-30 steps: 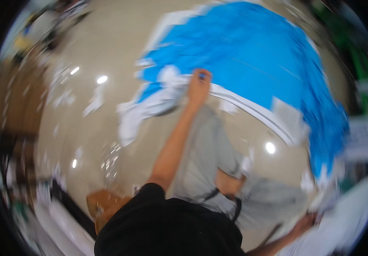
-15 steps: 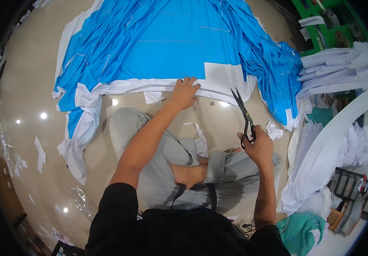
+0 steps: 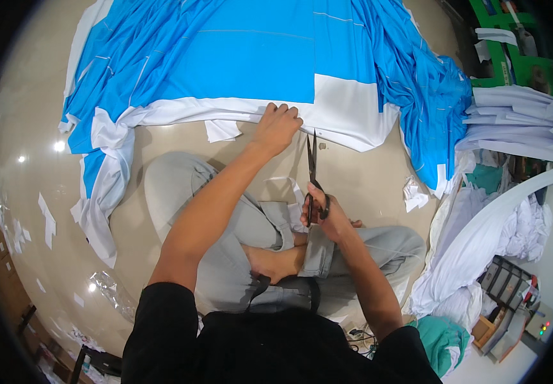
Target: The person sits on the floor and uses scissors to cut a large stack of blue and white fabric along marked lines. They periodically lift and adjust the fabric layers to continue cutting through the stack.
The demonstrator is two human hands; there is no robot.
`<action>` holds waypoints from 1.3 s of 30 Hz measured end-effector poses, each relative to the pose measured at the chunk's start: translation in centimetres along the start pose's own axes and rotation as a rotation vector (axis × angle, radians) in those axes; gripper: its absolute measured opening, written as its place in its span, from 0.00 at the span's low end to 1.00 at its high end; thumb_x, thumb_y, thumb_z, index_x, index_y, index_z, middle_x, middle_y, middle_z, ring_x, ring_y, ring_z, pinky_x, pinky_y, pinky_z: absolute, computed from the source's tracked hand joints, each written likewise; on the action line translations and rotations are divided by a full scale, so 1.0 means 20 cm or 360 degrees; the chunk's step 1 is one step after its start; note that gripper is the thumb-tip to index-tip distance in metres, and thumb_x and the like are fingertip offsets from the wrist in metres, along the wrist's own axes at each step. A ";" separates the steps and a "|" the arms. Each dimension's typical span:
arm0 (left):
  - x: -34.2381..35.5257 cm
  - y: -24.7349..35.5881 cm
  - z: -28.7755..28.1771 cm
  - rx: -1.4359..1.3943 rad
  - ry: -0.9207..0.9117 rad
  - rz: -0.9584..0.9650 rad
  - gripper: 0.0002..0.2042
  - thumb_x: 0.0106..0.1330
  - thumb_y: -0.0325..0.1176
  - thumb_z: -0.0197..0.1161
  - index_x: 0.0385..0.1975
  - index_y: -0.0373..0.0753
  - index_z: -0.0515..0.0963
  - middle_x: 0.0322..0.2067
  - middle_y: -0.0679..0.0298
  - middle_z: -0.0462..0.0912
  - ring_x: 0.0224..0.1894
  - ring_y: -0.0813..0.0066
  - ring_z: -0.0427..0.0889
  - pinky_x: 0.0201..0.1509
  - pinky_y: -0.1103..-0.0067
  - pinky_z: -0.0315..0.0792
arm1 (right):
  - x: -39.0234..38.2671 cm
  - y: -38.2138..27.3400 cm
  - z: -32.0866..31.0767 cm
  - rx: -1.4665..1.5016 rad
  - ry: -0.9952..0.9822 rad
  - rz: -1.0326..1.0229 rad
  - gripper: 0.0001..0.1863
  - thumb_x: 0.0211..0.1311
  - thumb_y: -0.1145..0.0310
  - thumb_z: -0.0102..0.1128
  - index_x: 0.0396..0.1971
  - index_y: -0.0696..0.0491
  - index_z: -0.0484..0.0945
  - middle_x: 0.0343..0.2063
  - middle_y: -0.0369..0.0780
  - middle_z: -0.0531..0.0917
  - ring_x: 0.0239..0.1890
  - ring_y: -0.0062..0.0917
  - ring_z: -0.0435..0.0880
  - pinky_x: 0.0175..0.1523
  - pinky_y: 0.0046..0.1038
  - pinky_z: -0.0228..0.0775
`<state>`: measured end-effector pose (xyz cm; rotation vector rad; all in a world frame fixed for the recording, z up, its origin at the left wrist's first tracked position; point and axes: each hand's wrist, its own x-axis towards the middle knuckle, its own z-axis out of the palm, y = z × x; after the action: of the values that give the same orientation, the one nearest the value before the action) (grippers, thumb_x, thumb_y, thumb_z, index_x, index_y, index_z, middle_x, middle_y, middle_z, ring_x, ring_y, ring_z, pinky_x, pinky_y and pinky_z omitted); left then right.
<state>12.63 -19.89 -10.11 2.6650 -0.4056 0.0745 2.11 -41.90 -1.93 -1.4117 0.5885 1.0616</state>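
Note:
A large blue fabric (image 3: pixel 251 61) with a white border (image 3: pixel 219 107) is spread on the floor in front of me. My left hand (image 3: pixel 277 130) rests at its near white edge, fingers curled and closed on the cloth; the thumb is mostly hidden. Black-handled scissors (image 3: pixel 313 160) are in my right hand (image 3: pixel 327 214), fingers through the loops. The blades point away from me, slightly parted, with their tips close to the white edge just right of my left hand. I cannot tell whether they touch the cloth.
White fabric scraps (image 3: pixel 222 130) and paper-like bits lie on the tiled floor (image 3: pixel 180 142). At the right are stacked white cloths (image 3: pixel 513 121), a green rack (image 3: pixel 513 67) and a green cloth bundle (image 3: pixel 443 342). Crumpled clear plastic (image 3: pixel 111 293) lies at the lower left.
My right hand has brought the scissors left, towards the white edge beside my left hand, and the blades are turned more upright in view. The view has shifted slightly.

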 end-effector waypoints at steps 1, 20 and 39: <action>0.01 0.01 -0.01 -0.0019 -0.0032 -0.0020 0.05 0.65 0.27 0.60 0.34 0.40 0.84 0.41 0.62 0.81 0.48 0.64 0.78 0.55 0.65 0.67 | 0.05 0.00 0.01 -0.0064 0.0076 -0.0064 0.30 0.62 0.36 0.65 0.30 0.52 0.73 0.22 0.36 0.76 0.22 0.26 0.80 0.30 0.28 0.70; 0.00 0.09 -0.09 -0.0329 -0.0236 -0.0013 0.09 0.63 0.22 0.59 0.40 0.32 0.84 0.65 0.59 0.73 0.68 0.56 0.67 0.71 0.58 0.58 | 0.28 -0.10 -0.02 0.0165 0.0203 -0.0316 0.24 0.68 0.49 0.68 0.28 0.56 0.75 0.14 0.33 0.73 0.14 0.18 0.72 0.21 0.23 0.63; -0.03 0.09 -0.12 -0.0347 -0.0319 -0.0031 0.14 0.55 0.19 0.61 0.42 0.29 0.83 0.67 0.56 0.71 0.70 0.56 0.65 0.73 0.57 0.56 | 0.35 -0.19 -0.02 -0.0018 0.0259 -0.0290 0.24 0.66 0.49 0.70 0.26 0.56 0.76 0.13 0.35 0.74 0.12 0.19 0.73 0.19 0.23 0.64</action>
<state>11.51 -20.23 -7.26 2.4673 -0.4246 -0.2318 8.64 -40.00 -6.18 -1.5403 0.5594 0.8124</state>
